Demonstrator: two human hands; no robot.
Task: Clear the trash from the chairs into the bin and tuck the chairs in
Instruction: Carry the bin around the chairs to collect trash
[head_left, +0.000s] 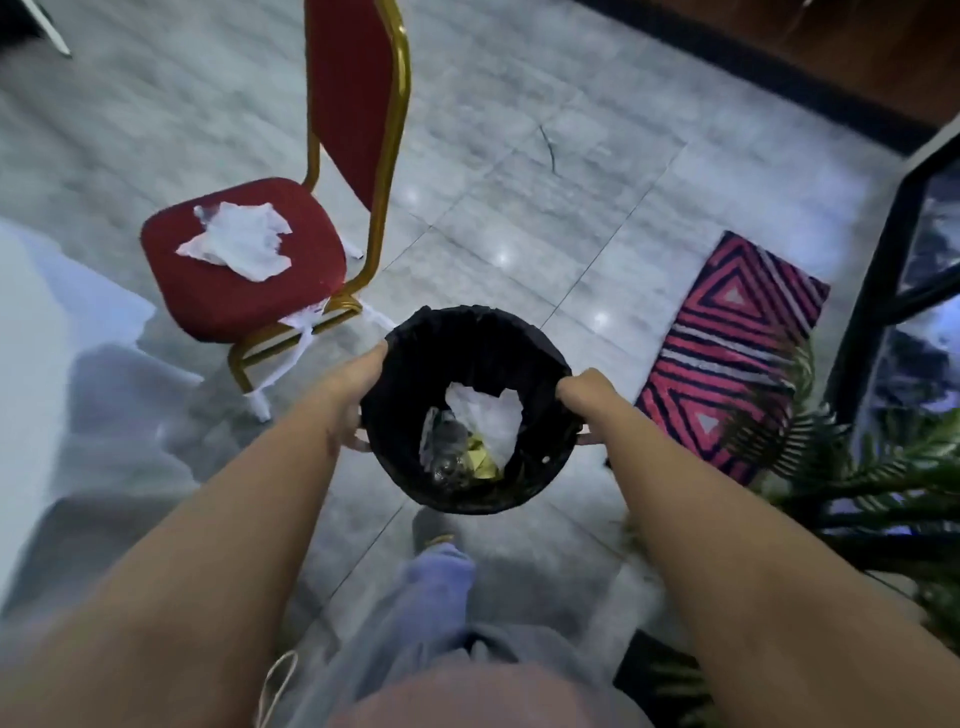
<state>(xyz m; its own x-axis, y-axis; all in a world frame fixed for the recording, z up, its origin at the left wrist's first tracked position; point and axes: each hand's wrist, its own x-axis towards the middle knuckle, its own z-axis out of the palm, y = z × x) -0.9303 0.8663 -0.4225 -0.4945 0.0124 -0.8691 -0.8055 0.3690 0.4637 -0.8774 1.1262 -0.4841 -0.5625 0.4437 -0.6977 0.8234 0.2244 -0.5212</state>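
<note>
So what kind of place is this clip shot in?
Probably a banquet or event hall: a red padded chair with a gold metal frame, polished marble-look floor tiles and white draped cloth at the left. Both hands hold a black-lined bin.

I'd call this a banquet or function hall — the red padded chair (249, 260) with its gold metal frame at upper left says so, standing on polished grey marble floor (519, 182). A patterned pink rug (727, 353) and potted palm (857, 493) dress the right side — white cloth (52, 312) hangs at left.
</note>
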